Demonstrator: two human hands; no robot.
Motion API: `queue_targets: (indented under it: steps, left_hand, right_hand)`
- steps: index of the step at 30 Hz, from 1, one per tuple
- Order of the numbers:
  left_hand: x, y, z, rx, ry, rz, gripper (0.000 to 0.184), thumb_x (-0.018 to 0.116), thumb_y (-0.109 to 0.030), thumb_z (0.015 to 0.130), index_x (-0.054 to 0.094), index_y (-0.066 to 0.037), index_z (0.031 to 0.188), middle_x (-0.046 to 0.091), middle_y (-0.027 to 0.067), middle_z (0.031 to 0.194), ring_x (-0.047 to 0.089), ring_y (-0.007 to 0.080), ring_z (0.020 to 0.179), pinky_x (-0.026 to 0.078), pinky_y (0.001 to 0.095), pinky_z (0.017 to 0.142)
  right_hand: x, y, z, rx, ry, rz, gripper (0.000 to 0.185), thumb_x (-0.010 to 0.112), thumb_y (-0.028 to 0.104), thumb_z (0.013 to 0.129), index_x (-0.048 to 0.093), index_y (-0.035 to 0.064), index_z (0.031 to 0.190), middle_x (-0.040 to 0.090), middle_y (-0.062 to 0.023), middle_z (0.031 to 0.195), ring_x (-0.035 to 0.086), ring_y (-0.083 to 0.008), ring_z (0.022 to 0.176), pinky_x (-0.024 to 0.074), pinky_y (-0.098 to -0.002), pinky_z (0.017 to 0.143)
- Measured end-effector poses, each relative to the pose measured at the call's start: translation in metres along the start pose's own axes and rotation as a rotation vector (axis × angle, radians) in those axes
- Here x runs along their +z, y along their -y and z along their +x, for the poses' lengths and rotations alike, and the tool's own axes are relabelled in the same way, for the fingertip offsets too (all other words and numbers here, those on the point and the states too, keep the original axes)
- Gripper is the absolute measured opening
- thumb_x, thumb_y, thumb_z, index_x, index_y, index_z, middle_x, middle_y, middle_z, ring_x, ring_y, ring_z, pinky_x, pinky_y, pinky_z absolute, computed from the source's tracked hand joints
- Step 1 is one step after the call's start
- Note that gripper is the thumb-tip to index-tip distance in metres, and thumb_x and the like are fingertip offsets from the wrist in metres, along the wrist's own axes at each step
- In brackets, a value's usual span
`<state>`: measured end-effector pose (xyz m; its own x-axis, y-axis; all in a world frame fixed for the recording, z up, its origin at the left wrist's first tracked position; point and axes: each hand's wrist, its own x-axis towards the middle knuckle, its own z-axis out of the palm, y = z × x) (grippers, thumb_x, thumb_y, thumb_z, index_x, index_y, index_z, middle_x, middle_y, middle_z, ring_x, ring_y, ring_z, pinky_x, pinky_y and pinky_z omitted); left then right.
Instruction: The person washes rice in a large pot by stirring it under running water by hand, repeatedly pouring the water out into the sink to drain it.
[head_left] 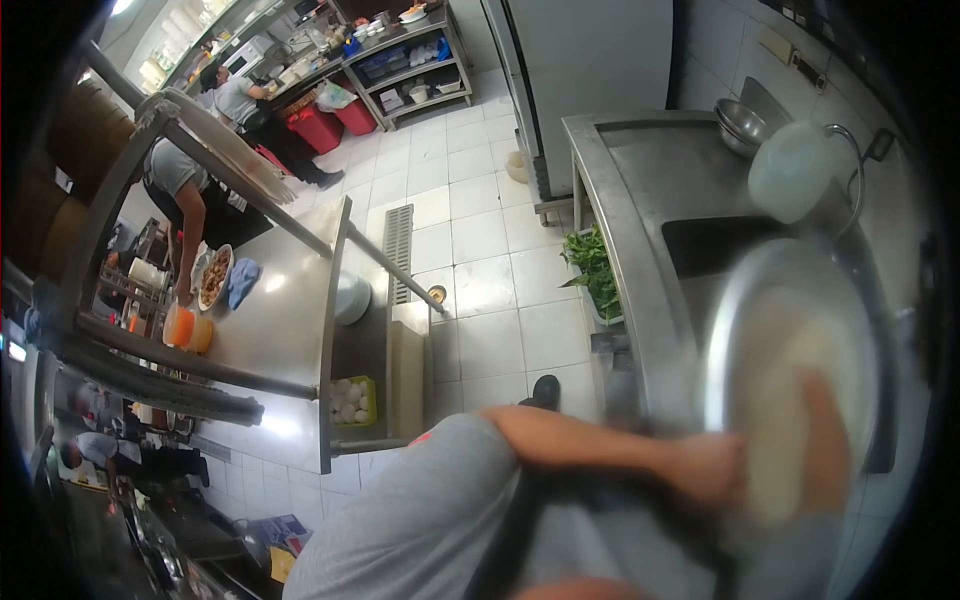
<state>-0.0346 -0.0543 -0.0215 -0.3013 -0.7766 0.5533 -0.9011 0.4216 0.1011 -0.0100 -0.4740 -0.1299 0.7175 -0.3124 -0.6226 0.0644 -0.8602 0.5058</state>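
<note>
A large round metal bowl [717,370] at the lower right, smeared by motion, holds a pale, whitish mass [775,400] that I cannot make out clearly. My left hand [708,470] is closed at the bowl's near edge, with its fingers curled on the rim. Over the inside of the bowl reaches my right hand [826,440], against the pale contents. Its fingers are too blurred to show whether they hold anything.
A steel sink counter [650,170] runs along the right, with metal bowls [741,125] and a pale translucent container [793,172]. Below stands a crate of leafy greens [594,270]. Left is a steel table [285,310], where a co-worker's arm [190,240] reaches beside a food dish [214,278].
</note>
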Motion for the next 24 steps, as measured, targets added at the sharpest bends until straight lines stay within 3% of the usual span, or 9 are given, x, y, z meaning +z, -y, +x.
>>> queue_targets:
  steps: [5, 7, 10, 12, 16, 18, 19, 22, 24]
  left_hand:
    - [-0.007, -0.001, 0.003, -0.017, 0.079, -0.016, 0.016, 0.051, -0.026, 0.072, 0.050, -0.011, 0.078, 0.051, 0.0013, 0.068, 0.053, 0.0186, 0.067, 0.036, 0.0321, 0.066]
    - [-0.009, -0.002, 0.004, -0.020, 0.079, -0.015, 0.016, 0.051, -0.026, 0.072, 0.050, -0.011, 0.078, 0.052, 0.0017, 0.069, 0.053, 0.0187, 0.068, 0.036, 0.0322, 0.066]
    - [-0.010, -0.001, 0.004, -0.016, 0.082, -0.005, 0.016, 0.050, -0.026, 0.072, 0.050, -0.011, 0.079, 0.052, 0.0023, 0.071, 0.053, 0.0189, 0.069, 0.037, 0.0325, 0.067]
    - [-0.009, -0.001, 0.004, -0.025, 0.064, -0.005, 0.016, 0.050, -0.025, 0.073, 0.051, -0.011, 0.079, 0.052, 0.0025, 0.071, 0.054, 0.0191, 0.069, 0.037, 0.0328, 0.068]
    - [0.009, 0.003, -0.002, -0.030, -0.011, -0.051, 0.016, 0.051, -0.025, 0.072, 0.051, -0.012, 0.082, 0.053, 0.0025, 0.075, 0.054, 0.0195, 0.073, 0.038, 0.0340, 0.070]
    - [-0.010, 0.005, 0.001, -0.030, 0.064, -0.101, 0.019, 0.051, -0.024, 0.072, 0.052, -0.013, 0.088, 0.052, 0.0026, 0.078, 0.053, 0.0185, 0.075, 0.038, 0.0339, 0.071]
    - [-0.014, 0.003, 0.004, -0.047, 0.098, -0.037, 0.021, 0.051, -0.023, 0.072, 0.052, -0.012, 0.090, 0.052, 0.0024, 0.079, 0.053, 0.0179, 0.075, 0.037, 0.0328, 0.070]
    - [-0.026, 0.003, 0.013, -0.038, 0.174, -0.026, 0.026, 0.052, -0.026, 0.072, 0.054, -0.012, 0.095, 0.055, -0.0001, 0.083, 0.053, 0.0157, 0.078, 0.036, 0.0295, 0.070]
    - [-0.025, 0.004, 0.016, -0.045, 0.168, -0.024, 0.029, 0.055, -0.029, 0.071, 0.053, -0.012, 0.095, 0.054, -0.0013, 0.082, 0.053, 0.0149, 0.079, 0.036, 0.0290, 0.071]
  right_hand:
    - [-0.001, 0.014, -0.120, 0.033, -0.032, 0.472, 0.075, 0.050, 0.046, 0.081, 0.019, 0.0109, 0.139, 0.035, -0.0198, 0.133, 0.042, -0.0310, 0.118, 0.0370, -0.0386, 0.095]
    - [0.009, 0.021, -0.145, 0.141, 0.115, 1.042, 0.068, 0.041, 0.052, 0.084, 0.023, 0.0156, 0.139, 0.047, -0.0178, 0.123, 0.047, -0.0291, 0.113, 0.0380, -0.0356, 0.093]
    - [-0.057, 0.057, -0.200, 0.233, 0.527, 1.087, 0.070, 0.051, 0.052, 0.080, 0.033, 0.0124, 0.135, 0.050, -0.0175, 0.121, 0.047, -0.0299, 0.113, 0.0373, -0.0355, 0.093]
    - [-0.020, 0.074, -0.186, -0.245, 0.192, 0.982, 0.072, 0.060, 0.048, 0.073, 0.039, 0.0076, 0.130, 0.051, -0.0179, 0.119, 0.049, -0.0297, 0.110, 0.0380, -0.0368, 0.093]
    - [-0.104, 0.102, -0.198, -0.127, -0.025, 0.810, 0.072, 0.072, 0.030, 0.064, 0.044, -0.0016, 0.122, 0.052, -0.0218, 0.117, 0.054, -0.0309, 0.101, 0.0441, -0.0385, 0.087]
    - [-0.067, 0.061, -0.133, -0.360, 0.008, 1.742, 0.040, 0.059, 0.020, 0.080, 0.049, 0.0051, 0.116, 0.059, -0.0057, 0.094, 0.057, -0.0151, 0.076, 0.0485, -0.0301, 0.064]
    - [-0.082, 0.049, -0.121, -0.048, -0.261, 1.557, 0.016, 0.057, 0.013, 0.074, 0.060, 0.0081, 0.089, 0.058, -0.0023, 0.067, 0.054, -0.0125, 0.055, 0.0435, -0.0284, 0.045]
    - [-0.042, -0.017, -0.052, 0.132, -0.913, 0.962, 0.013, 0.059, 0.018, 0.073, 0.059, 0.0056, 0.076, 0.055, -0.0073, 0.060, 0.053, -0.0172, 0.052, 0.0449, -0.0324, 0.052]
    - [-0.067, -0.025, -0.057, 0.270, -0.482, 1.356, 0.013, 0.058, 0.020, 0.076, 0.060, 0.0070, 0.079, 0.058, -0.0069, 0.069, 0.057, -0.0182, 0.065, 0.0488, -0.0362, 0.058]
